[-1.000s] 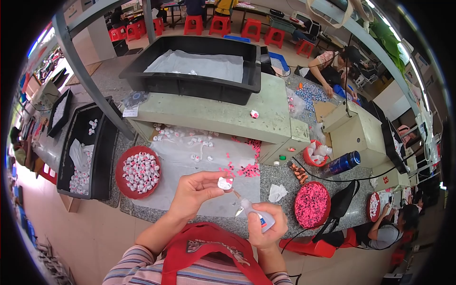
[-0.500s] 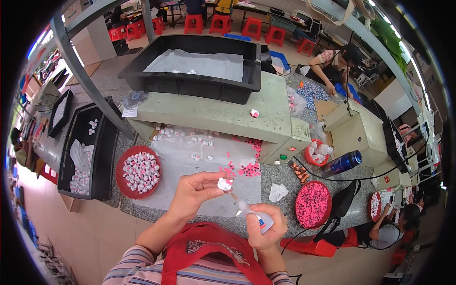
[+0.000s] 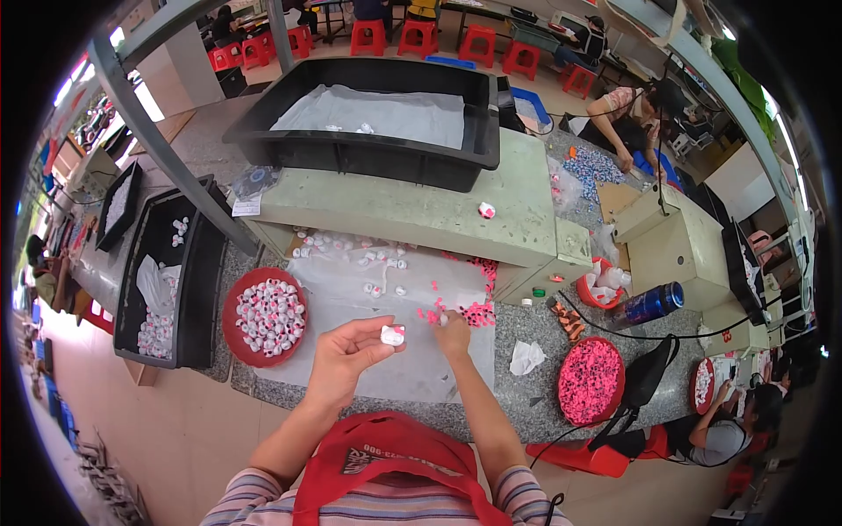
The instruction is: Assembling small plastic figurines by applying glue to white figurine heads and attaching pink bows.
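Between the thumb and fingers of my left hand (image 3: 345,358) is a small white figure piece (image 3: 392,335) with a pink patch, held above the white sheet (image 3: 351,379). My right hand (image 3: 453,337) is stretched forward over that sheet, fingers drawn together at the scattered small pink pieces (image 3: 478,314). Something pale shows at its fingertips, too small to name. The squeeze bottle is not distinguishable. On the left, a red bowl (image 3: 230,331) holds many white pieces with pink marks. More white pieces (image 3: 373,256) lie at the sheet's far side, under the pale green metal housing.
A black tray (image 3: 351,159) with white lining sits on the housing (image 3: 412,210). Left stands a black bin (image 3: 189,329). To the right are a red bowl of pink pieces (image 3: 589,381), a crumpled tissue (image 3: 527,358), a blue can (image 3: 649,302) and a black bag (image 3: 647,373). Co-workers sit at the right.
My right hand has left the white piece and reached forward to the pink pieces; the squeeze bottle it held no longer shows. My left hand has shifted slightly left, still holding the white piece.
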Demonstrator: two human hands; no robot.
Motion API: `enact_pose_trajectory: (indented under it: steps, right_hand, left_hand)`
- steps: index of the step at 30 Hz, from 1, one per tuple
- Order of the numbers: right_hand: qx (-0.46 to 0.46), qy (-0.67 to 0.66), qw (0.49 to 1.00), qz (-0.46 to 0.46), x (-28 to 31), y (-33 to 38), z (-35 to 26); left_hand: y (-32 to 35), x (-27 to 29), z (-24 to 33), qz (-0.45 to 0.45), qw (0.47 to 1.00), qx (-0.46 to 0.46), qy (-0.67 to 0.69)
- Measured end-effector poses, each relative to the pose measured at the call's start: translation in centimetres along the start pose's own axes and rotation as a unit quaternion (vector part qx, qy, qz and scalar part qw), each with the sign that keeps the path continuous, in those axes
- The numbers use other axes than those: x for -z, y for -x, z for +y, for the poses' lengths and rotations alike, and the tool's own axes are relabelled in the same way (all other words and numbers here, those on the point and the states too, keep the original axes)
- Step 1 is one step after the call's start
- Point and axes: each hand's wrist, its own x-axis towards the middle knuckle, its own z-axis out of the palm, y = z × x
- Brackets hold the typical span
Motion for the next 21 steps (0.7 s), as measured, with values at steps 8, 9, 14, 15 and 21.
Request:
enact_pose_trajectory:
  steps: [8, 9, 14, 15, 21]
  right_hand:
    - [0.118, 0.174, 0.973, -0.096, -0.9, -0.3, 0.3]
    - [0.12, 0.174, 0.973, -0.095, -0.8, -0.4, 0.1]
    - [0.079, 0.134, 0.983, -0.1, 0.0, 0.1, 1.2]
    - [0.078, 0.134, 0.983, -0.101, 0.3, 0.4, 1.5]
    - [0.095, 0.026, 0.992, -0.076, 1.8, 1.9, 2.9]
  left_hand:
    - [-0.1, 1.1, -0.5, 0.029, 0.999, -0.003, 0.012]
    - [0.0, 0.8, -0.4, 0.026, 1.0, -0.003, 0.004]
    - [0.4, 0.7, -0.1, 0.015, 1.0, -0.015, 0.009]
    - [0.5, 0.9, -0.2, 0.027, 0.999, -0.015, 0.013]
    - [0.7, 0.8, -0.5, 0.034, 0.999, -0.01, 0.015]
